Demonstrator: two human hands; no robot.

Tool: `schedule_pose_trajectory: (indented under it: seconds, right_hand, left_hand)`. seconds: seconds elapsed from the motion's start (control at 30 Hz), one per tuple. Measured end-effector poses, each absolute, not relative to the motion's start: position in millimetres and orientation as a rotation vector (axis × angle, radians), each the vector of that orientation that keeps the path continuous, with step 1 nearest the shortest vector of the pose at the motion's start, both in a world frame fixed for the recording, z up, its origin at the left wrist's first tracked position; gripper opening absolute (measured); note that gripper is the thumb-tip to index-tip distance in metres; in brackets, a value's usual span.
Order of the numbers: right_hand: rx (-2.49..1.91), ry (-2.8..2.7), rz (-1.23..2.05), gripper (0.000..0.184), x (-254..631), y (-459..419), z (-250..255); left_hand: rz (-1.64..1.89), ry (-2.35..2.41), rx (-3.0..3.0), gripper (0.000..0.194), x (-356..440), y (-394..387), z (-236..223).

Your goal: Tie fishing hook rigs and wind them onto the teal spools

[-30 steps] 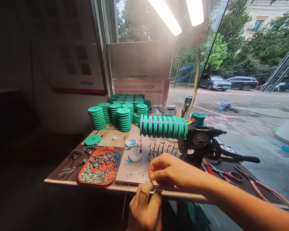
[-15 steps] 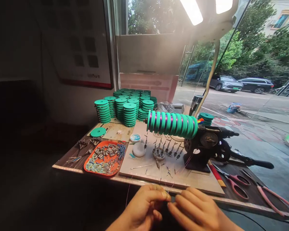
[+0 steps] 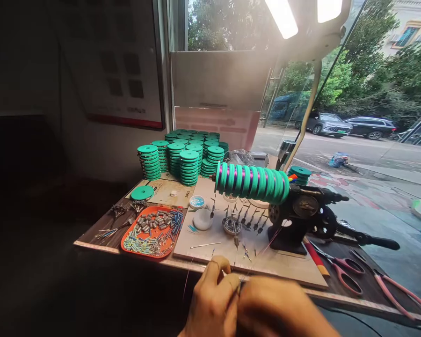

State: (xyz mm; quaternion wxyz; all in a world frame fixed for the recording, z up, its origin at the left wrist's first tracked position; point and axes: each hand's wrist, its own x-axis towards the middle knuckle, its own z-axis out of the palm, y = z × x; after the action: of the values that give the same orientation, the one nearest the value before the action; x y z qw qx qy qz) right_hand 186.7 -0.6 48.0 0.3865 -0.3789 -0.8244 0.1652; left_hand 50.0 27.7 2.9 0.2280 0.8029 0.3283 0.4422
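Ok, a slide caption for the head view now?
Left hand and right hand close together at the bench edge, before green spools on a crank machine.

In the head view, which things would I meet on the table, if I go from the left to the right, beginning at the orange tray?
Orange tray → white round dish → bowl of small metal parts → black machine base → pink-handled scissors → pink-handled pliers.
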Motion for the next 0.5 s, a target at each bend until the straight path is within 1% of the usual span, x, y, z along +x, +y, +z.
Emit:
schedule_pose_trajectory:
  seconds: [0.03,0.07,0.1,0.13,0.2,0.27,0.33,0.37,0.4,0.43,0.5]
  right_hand:
    - [-1.114,-2.007,0.59,0.026,183.1,13.4,63.4]
    - [-1.251,-1.891,0.782,0.018,178.8,28.9,77.4]
    - [-1.297,-1.866,0.991,0.017,173.8,44.5,88.8]
    - [-1.33,-1.866,1.104,0.016,168.5,58.7,96.8]
    - [-1.322,-1.921,1.183,0.016,159.8,76.9,102.2]
    - [-1.327,-1.949,1.135,0.012,158.1,76.6,95.6]
    - [-1.296,-1.993,0.836,0.011,166.3,59.4,82.3]
    - [-1.212,-2.062,0.468,0.014,173.2,47.3,75.0]
    - [-1.025,-2.116,0.055,0.019,180.9,35.1,68.1]
    - [-0.908,-2.197,-0.217,0.023,188.2,24.2,61.7]
    - [-0.729,-2.315,-0.563,0.025,198.2,9.4,50.8]
  left_hand:
    - [1.31,0.939,2.306,0.021,48.9,26.8,-1.5]
    - [1.395,0.988,2.38,0.023,47.8,26.4,-4.7]
    - [1.461,1.035,2.437,0.026,46.7,26.6,-6.5]
    - [1.492,1.061,2.48,0.027,45.7,27.3,-6.4]
    - [1.454,1.015,2.496,0.027,43.6,30.0,-0.7]
    - [1.321,0.928,2.324,0.021,42.3,33.4,10.6]
    - [1.116,0.928,1.875,0.013,42.2,36.8,23.3]
    - [0.983,0.944,1.552,0.009,42.7,38.3,28.8]
    - [0.841,0.945,1.216,0.006,43.3,39.6,33.3]
    - [0.722,0.926,0.914,0.004,43.9,40.6,36.3]
    - [0.562,0.828,0.499,0.006,45.2,41.2,38.6]
